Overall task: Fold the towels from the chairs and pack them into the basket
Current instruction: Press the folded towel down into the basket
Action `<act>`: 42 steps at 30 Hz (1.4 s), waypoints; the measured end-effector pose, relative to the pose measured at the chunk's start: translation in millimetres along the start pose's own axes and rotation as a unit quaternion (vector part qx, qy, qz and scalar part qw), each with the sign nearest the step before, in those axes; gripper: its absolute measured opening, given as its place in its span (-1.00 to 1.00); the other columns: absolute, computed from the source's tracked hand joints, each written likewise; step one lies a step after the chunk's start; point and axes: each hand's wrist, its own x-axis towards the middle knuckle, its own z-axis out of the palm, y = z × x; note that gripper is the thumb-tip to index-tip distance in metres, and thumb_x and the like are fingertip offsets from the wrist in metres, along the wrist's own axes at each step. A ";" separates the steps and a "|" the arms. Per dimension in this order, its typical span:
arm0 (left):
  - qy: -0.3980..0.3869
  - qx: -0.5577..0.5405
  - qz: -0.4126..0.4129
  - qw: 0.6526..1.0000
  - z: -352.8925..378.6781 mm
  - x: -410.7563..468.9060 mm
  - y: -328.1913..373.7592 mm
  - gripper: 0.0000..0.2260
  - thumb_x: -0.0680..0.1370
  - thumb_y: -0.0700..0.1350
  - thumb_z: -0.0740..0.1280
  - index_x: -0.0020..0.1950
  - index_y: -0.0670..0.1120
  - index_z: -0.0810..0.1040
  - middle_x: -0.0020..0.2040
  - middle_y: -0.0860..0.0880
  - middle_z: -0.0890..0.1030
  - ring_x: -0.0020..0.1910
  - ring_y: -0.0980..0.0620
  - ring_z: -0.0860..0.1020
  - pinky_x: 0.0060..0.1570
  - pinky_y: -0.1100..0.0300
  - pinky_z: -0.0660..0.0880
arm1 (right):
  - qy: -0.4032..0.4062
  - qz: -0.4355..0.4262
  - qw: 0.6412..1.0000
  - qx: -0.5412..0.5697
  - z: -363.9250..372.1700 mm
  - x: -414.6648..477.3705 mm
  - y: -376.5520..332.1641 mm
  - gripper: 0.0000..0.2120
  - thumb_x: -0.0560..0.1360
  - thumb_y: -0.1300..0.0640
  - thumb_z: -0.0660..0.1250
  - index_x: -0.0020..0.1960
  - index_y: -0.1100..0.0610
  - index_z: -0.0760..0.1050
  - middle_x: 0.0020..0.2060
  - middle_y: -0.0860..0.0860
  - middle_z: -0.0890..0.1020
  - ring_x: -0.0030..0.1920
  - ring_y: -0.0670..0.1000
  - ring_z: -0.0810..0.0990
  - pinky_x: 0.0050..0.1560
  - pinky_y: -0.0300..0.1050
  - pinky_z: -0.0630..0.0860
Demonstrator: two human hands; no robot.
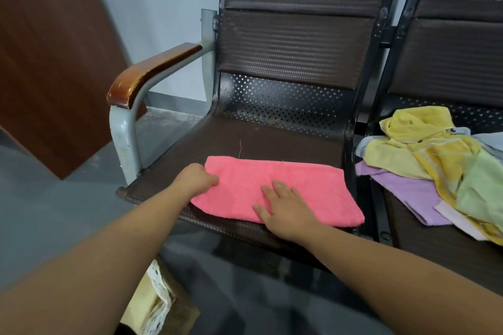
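A pink towel (pixel 299 185), folded into a long strip, lies across the front of the left chair seat (pixel 245 139). My left hand (pixel 197 178) grips the towel's left end with curled fingers. My right hand (pixel 285 205) presses flat on the towel's middle with straight, spread fingers. A loose heap of towels (pixel 424 158) in yellow, purple, green and pale blue lies on the right chair seat (pixel 435 250). A corner of what may be the basket (pixel 160 304), with a cream lace-edged liner, shows at the bottom between my arms.
A wooden-topped metal armrest (pixel 147 73) stands at the left of the seat. A brown panel (pixel 51 57) leans against the wall at far left. Dark padded chair backs (pixel 296 43) rise behind both seats. Grey floor (pixel 54 198) lies to the left.
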 end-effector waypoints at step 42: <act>-0.073 -0.168 -0.013 0.983 42.8 -18.6 45.6 -0.72 0.50 0.03 0.45 -0.10 -0.20 0.57 -0.41 -0.08 0.48 -0.51 0.01 0.38 -0.48 0.24 0.28 | -0.039 0.046 0.997 0.051 -12.4 -11.8 14.0 -0.40 0.68 -0.20 -0.09 0.64 0.03 -0.06 0.63 0.10 -0.12 0.62 0.06 -0.14 0.57 0.13 -0.23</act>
